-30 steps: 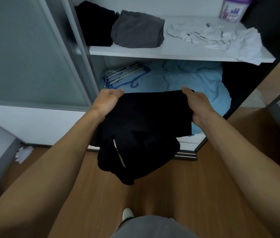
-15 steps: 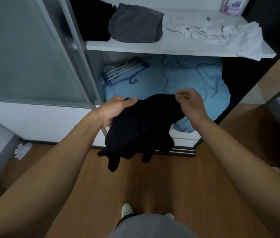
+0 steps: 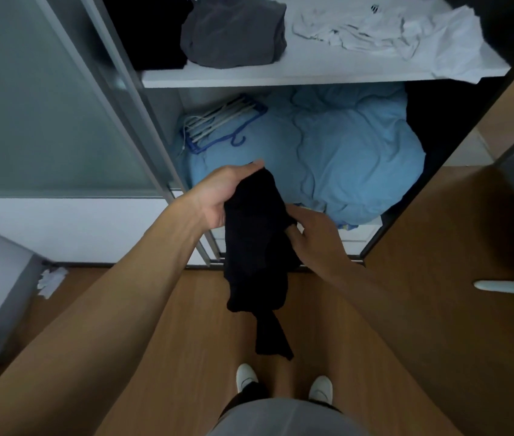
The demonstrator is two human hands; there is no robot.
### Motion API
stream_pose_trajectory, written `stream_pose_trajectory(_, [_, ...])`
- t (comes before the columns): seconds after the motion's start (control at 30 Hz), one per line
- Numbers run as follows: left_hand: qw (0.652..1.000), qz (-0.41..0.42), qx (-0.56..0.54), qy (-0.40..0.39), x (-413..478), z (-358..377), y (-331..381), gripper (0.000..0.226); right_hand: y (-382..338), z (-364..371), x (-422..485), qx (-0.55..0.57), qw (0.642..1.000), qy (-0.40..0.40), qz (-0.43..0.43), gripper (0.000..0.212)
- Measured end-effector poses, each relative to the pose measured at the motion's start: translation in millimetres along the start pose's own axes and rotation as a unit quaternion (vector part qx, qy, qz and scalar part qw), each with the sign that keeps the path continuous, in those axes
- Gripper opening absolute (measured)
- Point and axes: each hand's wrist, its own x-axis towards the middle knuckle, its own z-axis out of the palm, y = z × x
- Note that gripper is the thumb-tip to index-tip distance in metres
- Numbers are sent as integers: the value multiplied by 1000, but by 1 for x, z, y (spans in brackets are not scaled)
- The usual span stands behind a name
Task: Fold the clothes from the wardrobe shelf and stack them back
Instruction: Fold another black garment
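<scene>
A black garment [image 3: 257,247] hangs bunched in front of the open wardrobe, one narrow end dangling toward the floor. My left hand [image 3: 221,196] grips its top from the left, thumb over the cloth. My right hand [image 3: 312,231] holds its right edge lower down, fingers curled into the fabric. On the white shelf [image 3: 296,73] above lie a folded black pile [image 3: 151,29], a folded grey garment [image 3: 233,29] and a crumpled white garment [image 3: 400,36].
A light blue duvet [image 3: 343,152] fills the lower compartment, with blue and white hangers [image 3: 221,124] on it. A frosted sliding door [image 3: 35,99] stands at left. Wooden floor [image 3: 422,278] lies below, with my white shoes [image 3: 280,382] near the bottom edge.
The black garment went from spread wide between my hands to a narrow bunch. My hands came together, the right one dropping below the left.
</scene>
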Motion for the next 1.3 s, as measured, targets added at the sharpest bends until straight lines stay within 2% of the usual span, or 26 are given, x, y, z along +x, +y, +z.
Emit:
stream_pose_trajectory(0.1, [999, -23, 31, 0, 3, -3, -2, 33, 7, -16, -2, -21, 1000, 13, -18, 36])
stream_pose_trajectory(0.23, [982, 7, 173, 78, 17, -13, -16, 33, -2, -41, 5, 100, 994, 27, 28, 44])
stream_pose_trajectory(0.3, [977, 10, 193, 86, 25, -19, -34, 30, -12, -47, 11, 132, 990, -4, 56, 50])
stream_pose_trajectory(0.37, [968, 24, 233, 88, 32, -19, -52, 21, -20, -49, 17, 147, 984, -42, 87, 44])
stream_pose_trajectory(0.43, [953, 73, 267, 124, 33, -15, -67, 19, -25, -52, 22, 108, 984, -91, 110, 41])
stream_pose_trajectory(0.5, [953, 138, 217, 158, 28, -11, -77, 15, -26, -55, 25, 39, 979, -154, 124, 38])
stream_pose_trajectory(0.53, [957, 166, 189, 145, 23, -8, -82, 12, -26, -55, 25, 12, 976, -174, 131, 38])
stream_pose_trajectory(0.67, [961, 218, 169, 6, 2, 14, -100, 29, -26, -43, 17, -15, 970, -193, 150, 43])
stream_pose_trajectory(0.77, [958, 233, 162, -29, -5, 22, -114, 45, -31, -44, 18, -86, 960, -230, 132, 38])
stream_pose_trajectory(0.83, [957, 234, 169, -42, -6, 22, -122, 47, -33, -49, 20, -125, 951, -249, 134, 42])
stream_pose_trajectory(0.93, [944, 250, 212, -37, -2, 28, -125, 45, -33, -54, 19, -143, 950, -234, 146, 46])
stream_pose_trajectory(1.07, [916, 263, 300, 35, 11, 32, -127, 33, -37, -55, 19, -129, 959, -217, 129, 49])
stream_pose_trajectory(1.13, [911, 243, 326, 61, 18, 26, -133, 35, -37, -59, 19, -125, 965, -194, 123, 48])
stream_pose_trajectory(1.2, [910, 213, 346, 81, 20, 12, -143, 25, -36, -65, 19, -97, 973, -167, 124, 48])
stream_pose_trajectory(1.3, [927, 162, 323, 95, 21, -13, -161, 21, -29, -74, 17, -36, 982, -102, 154, 47])
